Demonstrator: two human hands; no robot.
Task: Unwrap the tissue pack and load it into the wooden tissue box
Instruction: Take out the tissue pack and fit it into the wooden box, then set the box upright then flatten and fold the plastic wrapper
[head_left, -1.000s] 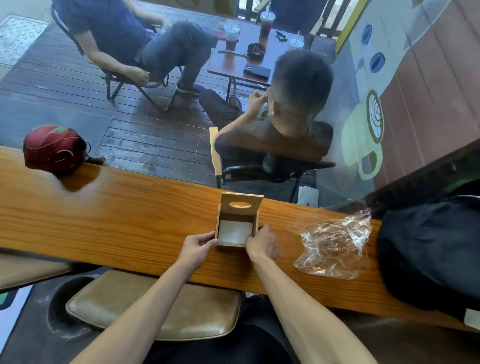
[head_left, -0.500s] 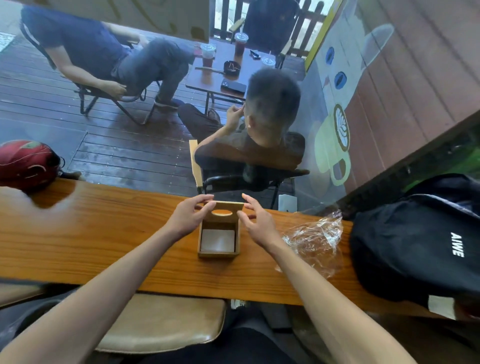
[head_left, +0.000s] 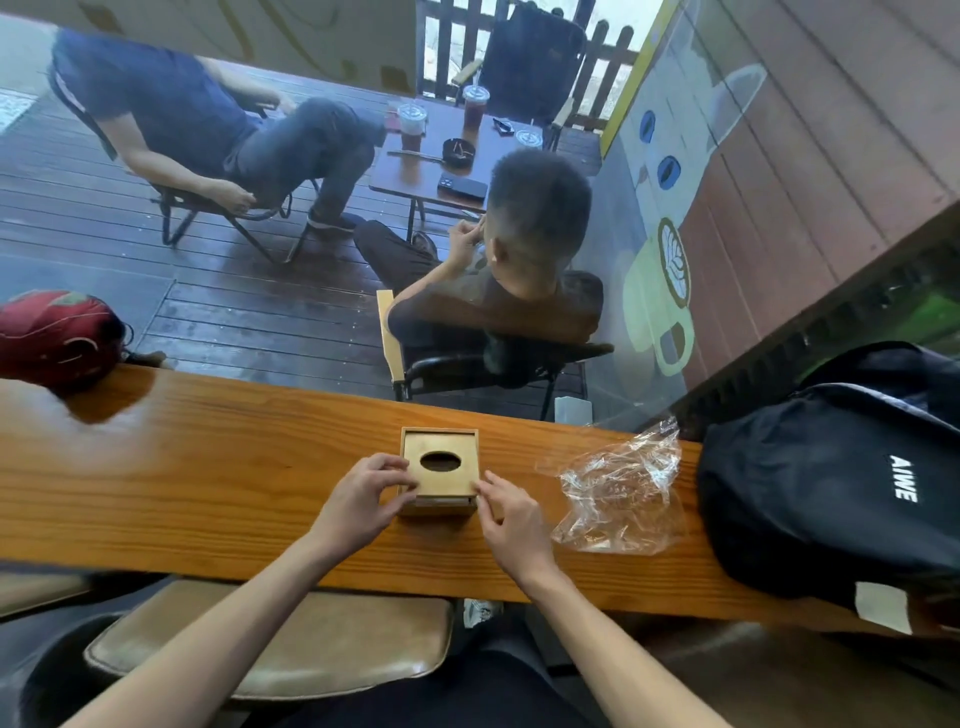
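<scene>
I see the long orange-brown wooden counter (head_left: 208, 483) running left-right across view; black fabric backpack w/ white lettering (head_left: 831, 483) sits on its right end; crumpled clear plastic wrapper (head_left: 618, 493) lies between backpack and box, apart from both; small square light-wood tissue box (head_left: 439, 470) stands mid-counter, lid w/ dark oval slot facing up, oval's long axis left-right; near edge of lid looks slightly raised off box body. Left hand (head_left: 358, 501) fingers curled, pinching lid's near-left corner; right hand (head_left: 511, 514) fingertips pinch near-right corner. Tissues inside: can't tell, slot is dark.
</scene>
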